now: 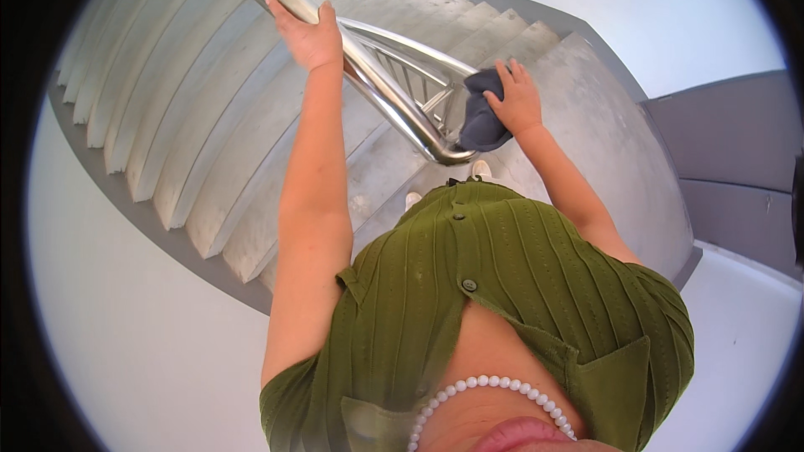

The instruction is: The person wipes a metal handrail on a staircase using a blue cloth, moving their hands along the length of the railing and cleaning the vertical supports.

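Note:
A shiny metal stair handrail (402, 103) runs from the upper left down to a bend in front of my body. My left hand (311, 34) rests on its upper stretch, fingers spread and thumb apart. At the bend, my right hand (518, 94) presses a dark grey-blue cloth (483, 113) against the rail, where a second metal rail (408, 44) meets it. The cloth hides that corner of the railing and part of the rail's surface. The right fingers lie over the cloth's outer edge.
Concrete steps (207, 138) fan out on the left side, and another flight (465, 25) descends or rises beyond the rail; which, I cannot tell. A concrete landing (603, 138) lies right. White walls with grey skirting (612, 66) border the stairs. My shoes (481, 168) show below the bend.

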